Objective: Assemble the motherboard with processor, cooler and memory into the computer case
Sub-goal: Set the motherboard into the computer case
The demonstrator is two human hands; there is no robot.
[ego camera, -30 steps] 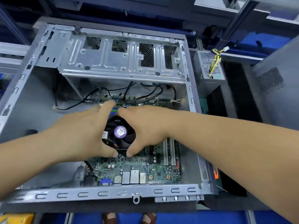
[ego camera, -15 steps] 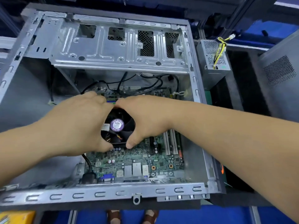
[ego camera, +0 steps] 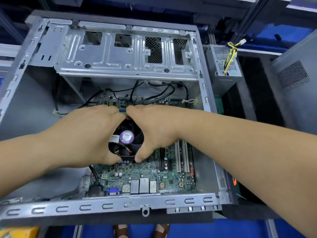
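An open grey computer case (ego camera: 109, 206) lies flat with the green motherboard (ego camera: 154, 176) inside it. A black cooler fan (ego camera: 126, 140) with a purple round label sits on the board's middle. My left hand (ego camera: 89, 134) grips the cooler's left side, thumb at its near edge. My right hand (ego camera: 154, 129) grips its right side, thumb at the near edge and fingers over the far edge. White expansion slots (ego camera: 182, 157) show to the right of the cooler. The processor and memory are hidden.
A metal drive cage (ego camera: 123, 54) spans the case's far half. Black cables (ego camera: 163, 93) loop behind the board. A power supply (ego camera: 223, 64) with yellow-black wires stands to the right, beside a grey case panel (ego camera: 296, 73). A yellow object (ego camera: 15, 231) lies bottom left.
Both hands keep their grip on the cooler; they and the board shifted slightly towards the case's far side. The view dipped a little.
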